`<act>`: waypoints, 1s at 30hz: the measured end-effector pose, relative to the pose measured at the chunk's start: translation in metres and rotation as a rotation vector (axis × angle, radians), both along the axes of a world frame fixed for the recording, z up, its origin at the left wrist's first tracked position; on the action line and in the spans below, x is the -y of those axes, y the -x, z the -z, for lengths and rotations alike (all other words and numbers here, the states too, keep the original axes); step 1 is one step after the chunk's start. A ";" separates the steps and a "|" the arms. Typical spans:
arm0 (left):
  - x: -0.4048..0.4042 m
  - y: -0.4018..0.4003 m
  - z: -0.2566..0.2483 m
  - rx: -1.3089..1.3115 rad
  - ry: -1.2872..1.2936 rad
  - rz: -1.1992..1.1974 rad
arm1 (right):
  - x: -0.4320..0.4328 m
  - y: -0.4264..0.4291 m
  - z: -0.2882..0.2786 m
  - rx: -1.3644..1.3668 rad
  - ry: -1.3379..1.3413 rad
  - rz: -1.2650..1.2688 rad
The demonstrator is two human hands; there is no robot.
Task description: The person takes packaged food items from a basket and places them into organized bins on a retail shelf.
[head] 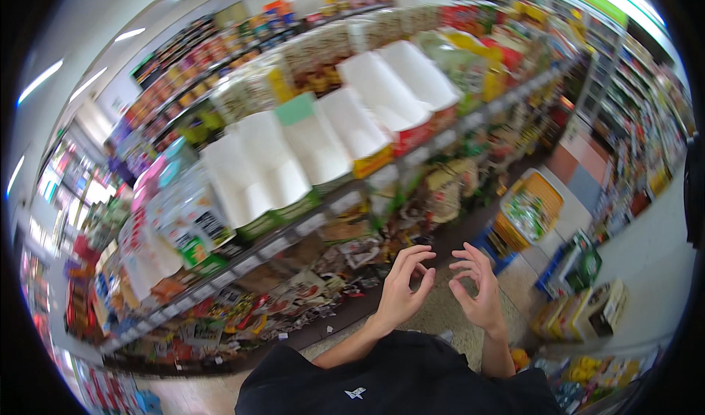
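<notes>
My left hand (406,285) is raised in front of my chest, fingers curved and apart, holding nothing. Facing it across a small gap is my right hand (477,288), curled in the same way with bare fingers. Both hover in the air before a long store shelf. Along its upper level stand several open white display cartons (286,164) that look empty from here. One carton shows a green panel (294,109) at its back. Below the shelf's label strip (311,225), packaged goods (308,288) fill the lower level, blurred.
Right of my hands, a yellow basket (529,211) holds green-and-white packets on the tiled floor. Cardboard boxes (581,313) and a blue crate (551,272) stand nearer. Bagged goods (190,216) crowd the shelf's left part. A person (118,161) is far off at left.
</notes>
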State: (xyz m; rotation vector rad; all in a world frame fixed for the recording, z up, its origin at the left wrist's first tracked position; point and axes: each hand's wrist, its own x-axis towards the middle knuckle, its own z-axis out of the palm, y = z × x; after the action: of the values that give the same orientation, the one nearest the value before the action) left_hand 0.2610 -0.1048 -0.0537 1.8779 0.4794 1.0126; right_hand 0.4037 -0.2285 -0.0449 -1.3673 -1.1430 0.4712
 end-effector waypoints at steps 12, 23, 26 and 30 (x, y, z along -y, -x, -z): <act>0.121 -0.177 0.071 -0.193 0.368 0.565 | 0.186 -0.096 0.060 -0.243 0.149 0.675; 0.133 -0.255 0.099 -0.425 0.449 0.610 | 0.198 -0.161 0.078 -0.236 0.148 0.759; 0.122 -0.289 0.112 -0.423 0.424 0.582 | 0.189 -0.181 0.079 -0.250 0.155 0.764; 0.103 -0.350 0.132 -0.405 0.397 0.532 | 0.175 -0.215 0.076 -0.247 0.166 0.777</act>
State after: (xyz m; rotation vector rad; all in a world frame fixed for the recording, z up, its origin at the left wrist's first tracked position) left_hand 0.6106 -0.2075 -0.1858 1.7066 0.3477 0.1671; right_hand 0.6191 -0.4035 -0.1207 -1.7124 -0.3188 0.1574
